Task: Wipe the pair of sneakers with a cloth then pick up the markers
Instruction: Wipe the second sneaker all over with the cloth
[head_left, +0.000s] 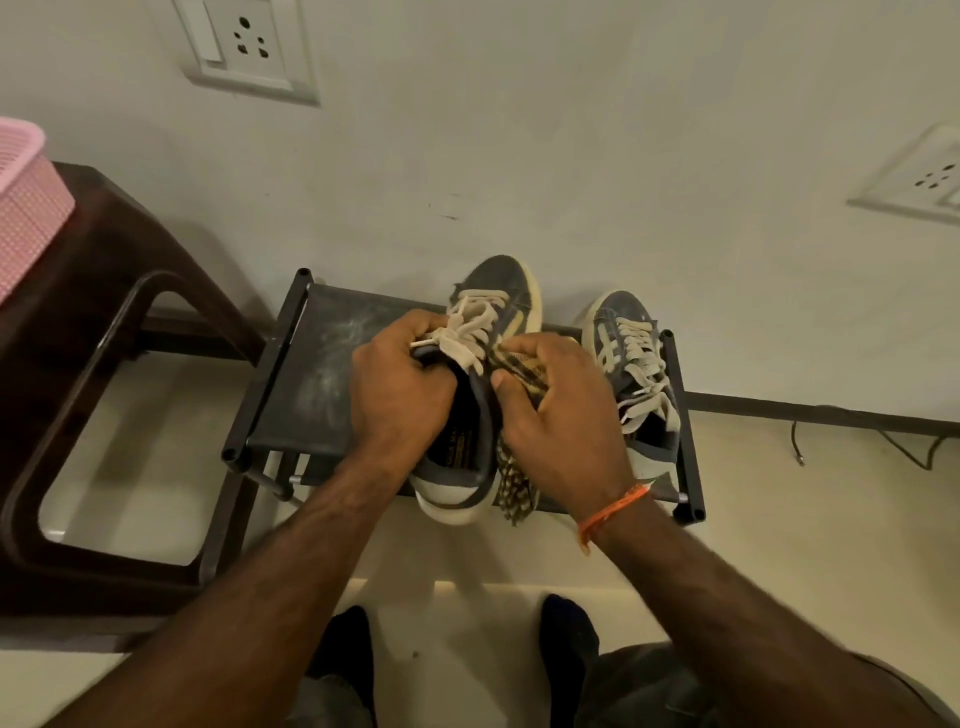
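cloth (519, 374) against held sneaker (498, 306)

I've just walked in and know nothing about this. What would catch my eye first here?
Two bare hands meet in the middle: the left hand holds a grey sneaker by its collar, while the right hand presses a checked cloth to its side. The second sneaker sits to the right on a low black shoe rack by the wall. At far left, a pink basket rests on a dark brown stool.
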